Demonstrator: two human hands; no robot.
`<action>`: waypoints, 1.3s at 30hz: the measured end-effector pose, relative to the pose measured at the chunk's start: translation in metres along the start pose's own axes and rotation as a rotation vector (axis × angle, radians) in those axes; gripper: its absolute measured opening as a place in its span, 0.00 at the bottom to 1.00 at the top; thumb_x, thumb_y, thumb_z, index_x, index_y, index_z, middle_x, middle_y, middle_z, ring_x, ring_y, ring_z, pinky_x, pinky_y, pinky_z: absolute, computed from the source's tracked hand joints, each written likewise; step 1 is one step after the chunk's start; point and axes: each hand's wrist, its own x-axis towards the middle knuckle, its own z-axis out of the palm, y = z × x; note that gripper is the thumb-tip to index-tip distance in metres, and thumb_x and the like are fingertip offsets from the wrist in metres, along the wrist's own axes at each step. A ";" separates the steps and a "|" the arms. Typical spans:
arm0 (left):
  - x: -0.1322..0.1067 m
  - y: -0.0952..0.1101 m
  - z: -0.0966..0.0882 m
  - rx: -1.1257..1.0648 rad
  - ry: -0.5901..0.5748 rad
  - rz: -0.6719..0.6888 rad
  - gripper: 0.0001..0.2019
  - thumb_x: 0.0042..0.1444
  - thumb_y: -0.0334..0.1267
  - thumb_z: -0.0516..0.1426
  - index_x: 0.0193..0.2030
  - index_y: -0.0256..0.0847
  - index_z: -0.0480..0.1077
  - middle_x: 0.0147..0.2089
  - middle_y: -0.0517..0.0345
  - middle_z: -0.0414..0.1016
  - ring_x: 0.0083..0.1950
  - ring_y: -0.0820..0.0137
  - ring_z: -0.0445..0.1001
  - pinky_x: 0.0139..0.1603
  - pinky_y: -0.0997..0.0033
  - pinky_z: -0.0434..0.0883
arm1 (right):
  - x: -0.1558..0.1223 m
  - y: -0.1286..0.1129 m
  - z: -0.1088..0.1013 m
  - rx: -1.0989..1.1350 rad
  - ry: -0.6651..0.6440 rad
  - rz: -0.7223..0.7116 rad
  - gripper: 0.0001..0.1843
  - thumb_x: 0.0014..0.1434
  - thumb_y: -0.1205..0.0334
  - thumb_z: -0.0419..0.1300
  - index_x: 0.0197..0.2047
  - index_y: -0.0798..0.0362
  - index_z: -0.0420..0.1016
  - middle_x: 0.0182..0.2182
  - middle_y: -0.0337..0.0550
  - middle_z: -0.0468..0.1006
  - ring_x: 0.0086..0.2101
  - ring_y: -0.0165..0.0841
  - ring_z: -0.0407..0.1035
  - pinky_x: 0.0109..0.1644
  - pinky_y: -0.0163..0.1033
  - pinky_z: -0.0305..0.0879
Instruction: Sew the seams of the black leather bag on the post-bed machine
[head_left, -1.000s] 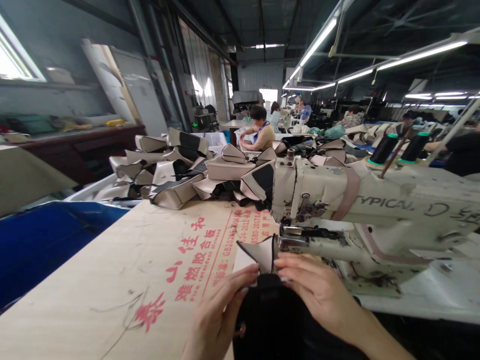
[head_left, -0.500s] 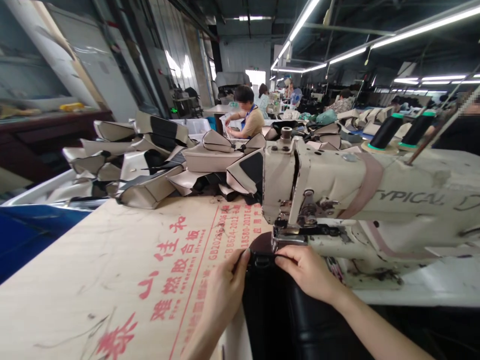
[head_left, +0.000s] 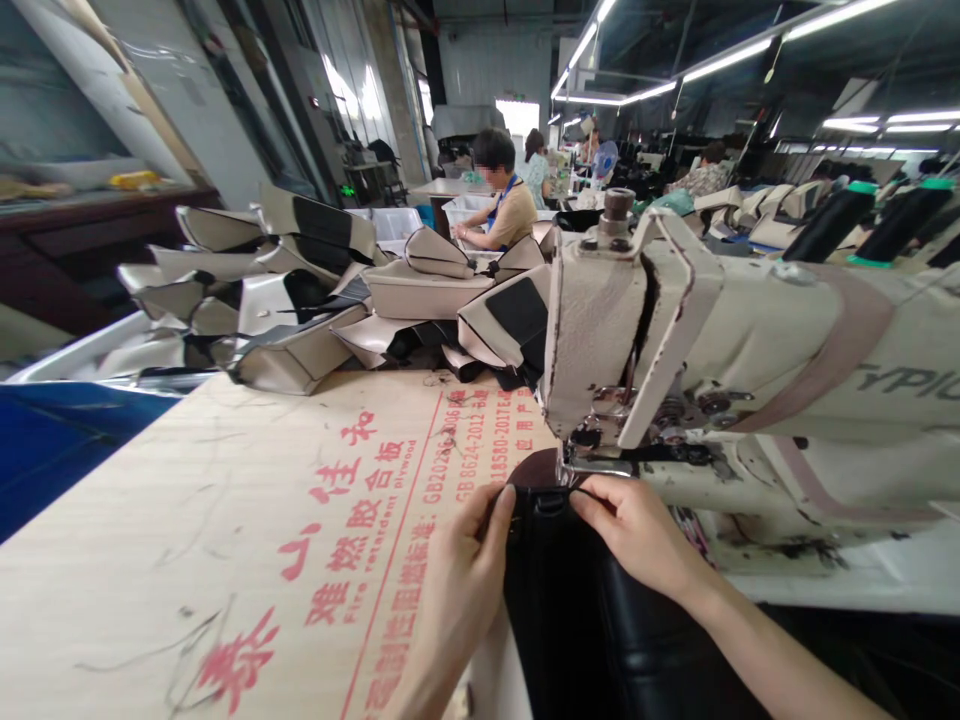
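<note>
A glossy black leather-like piece (head_left: 570, 610) hangs down toward me, its upper edge lying just in front of the needle area of a cream sewing machine (head_left: 750, 340). My left hand (head_left: 472, 560) pinches that edge on its left side between thumb and fingers. On the right side, my right hand (head_left: 637, 525) grips the same edge close to the presser foot (head_left: 600, 467). A small raised loop or fold of the black material shows between both hands. Whether the needle is in the material I cannot tell.
A plywood board (head_left: 262, 500) with red print extends to the left. Behind it lies a heap of beige and black sewn pieces (head_left: 420, 290). Black thread cones (head_left: 832, 222) stand on the right. A co-worker (head_left: 502, 195) sits farther back.
The view has shifted, so the machine appears larger and farther right. Both hands keep their hold on the black piece's edge and sit slightly higher and farther right in the picture.
</note>
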 end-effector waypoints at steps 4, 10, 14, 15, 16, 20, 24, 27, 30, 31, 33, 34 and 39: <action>-0.001 -0.002 -0.003 -0.012 0.030 -0.008 0.14 0.57 0.46 0.51 0.41 0.39 0.71 0.29 0.62 0.72 0.32 0.71 0.68 0.32 0.78 0.64 | -0.001 -0.002 0.003 0.003 -0.004 0.008 0.13 0.61 0.59 0.52 0.28 0.54 0.70 0.25 0.35 0.70 0.28 0.28 0.62 0.32 0.32 0.52; 0.000 -0.011 -0.008 -0.062 0.025 -0.012 0.14 0.57 0.46 0.51 0.42 0.40 0.71 0.30 0.61 0.73 0.33 0.70 0.69 0.32 0.78 0.64 | 0.001 -0.008 0.005 -0.011 -0.023 -0.021 0.13 0.61 0.59 0.52 0.27 0.54 0.69 0.23 0.33 0.68 0.26 0.26 0.60 0.31 0.31 0.51; 0.003 -0.014 -0.007 -0.058 0.024 -0.036 0.15 0.56 0.47 0.52 0.42 0.40 0.71 0.30 0.61 0.74 0.33 0.70 0.70 0.32 0.77 0.65 | 0.000 -0.008 0.003 -0.017 -0.048 -0.025 0.13 0.61 0.60 0.52 0.26 0.54 0.66 0.22 0.32 0.66 0.26 0.25 0.59 0.30 0.31 0.50; 0.005 -0.014 -0.006 -0.059 0.021 -0.042 0.15 0.55 0.47 0.52 0.42 0.40 0.71 0.30 0.60 0.74 0.33 0.69 0.70 0.31 0.77 0.65 | 0.000 -0.008 0.002 -0.020 -0.055 -0.034 0.14 0.61 0.60 0.51 0.25 0.54 0.65 0.22 0.32 0.65 0.26 0.25 0.58 0.30 0.30 0.49; 0.006 -0.014 -0.005 -0.060 0.016 -0.047 0.15 0.55 0.47 0.52 0.42 0.40 0.71 0.31 0.60 0.75 0.34 0.69 0.71 0.31 0.77 0.65 | 0.000 -0.007 0.001 -0.026 -0.062 -0.043 0.15 0.62 0.61 0.51 0.24 0.55 0.63 0.22 0.32 0.65 0.26 0.25 0.58 0.30 0.30 0.49; 0.011 -0.016 -0.003 -0.057 0.003 -0.046 0.16 0.55 0.47 0.52 0.42 0.39 0.72 0.35 0.58 0.77 0.36 0.67 0.73 0.32 0.77 0.66 | 0.001 -0.004 -0.003 -0.060 -0.078 -0.052 0.16 0.63 0.61 0.49 0.23 0.55 0.59 0.21 0.33 0.63 0.25 0.25 0.57 0.29 0.31 0.47; 0.011 -0.017 -0.002 -0.031 0.009 -0.041 0.16 0.55 0.48 0.53 0.42 0.39 0.72 0.35 0.58 0.77 0.35 0.68 0.73 0.33 0.76 0.67 | 0.000 -0.003 -0.004 -0.074 -0.083 -0.060 0.17 0.63 0.61 0.47 0.23 0.55 0.58 0.21 0.33 0.62 0.24 0.25 0.57 0.28 0.31 0.47; 0.011 -0.018 -0.003 -0.024 -0.002 -0.050 0.17 0.55 0.48 0.52 0.42 0.38 0.72 0.35 0.57 0.77 0.35 0.67 0.73 0.34 0.75 0.67 | 0.000 -0.002 -0.004 -0.087 -0.082 -0.079 0.18 0.64 0.61 0.46 0.22 0.55 0.57 0.21 0.33 0.62 0.24 0.25 0.57 0.28 0.31 0.46; 0.011 -0.018 -0.003 -0.025 -0.026 -0.045 0.17 0.56 0.48 0.51 0.42 0.38 0.72 0.35 0.56 0.77 0.36 0.67 0.73 0.34 0.75 0.67 | 0.001 0.001 -0.002 -0.108 -0.076 -0.088 0.18 0.64 0.60 0.46 0.22 0.55 0.57 0.20 0.33 0.62 0.24 0.24 0.57 0.28 0.31 0.46; 0.011 -0.018 -0.003 -0.019 -0.033 -0.039 0.16 0.56 0.48 0.51 0.42 0.38 0.72 0.34 0.57 0.77 0.36 0.67 0.73 0.34 0.75 0.67 | 0.001 0.003 -0.001 -0.126 -0.073 -0.089 0.19 0.64 0.60 0.46 0.22 0.55 0.57 0.20 0.33 0.61 0.24 0.24 0.56 0.27 0.31 0.46; 0.011 -0.015 -0.004 0.005 -0.033 -0.020 0.16 0.56 0.48 0.50 0.40 0.38 0.72 0.32 0.57 0.76 0.34 0.67 0.72 0.32 0.75 0.66 | 0.001 0.007 0.000 -0.178 -0.062 -0.092 0.20 0.64 0.58 0.45 0.22 0.55 0.57 0.19 0.33 0.61 0.23 0.24 0.56 0.26 0.31 0.46; 0.010 -0.014 -0.004 0.020 -0.026 -0.009 0.16 0.56 0.48 0.50 0.39 0.38 0.72 0.31 0.57 0.76 0.34 0.67 0.72 0.32 0.75 0.66 | 0.001 0.008 0.000 -0.206 -0.053 -0.095 0.20 0.65 0.57 0.45 0.22 0.54 0.57 0.19 0.33 0.61 0.22 0.24 0.56 0.26 0.31 0.47; 0.006 -0.005 -0.003 0.082 0.055 0.023 0.16 0.54 0.49 0.51 0.36 0.39 0.72 0.29 0.58 0.75 0.32 0.67 0.72 0.30 0.75 0.66 | -0.003 0.010 0.000 -0.314 0.015 -0.109 0.19 0.65 0.56 0.44 0.25 0.54 0.62 0.25 0.36 0.69 0.27 0.27 0.62 0.30 0.31 0.51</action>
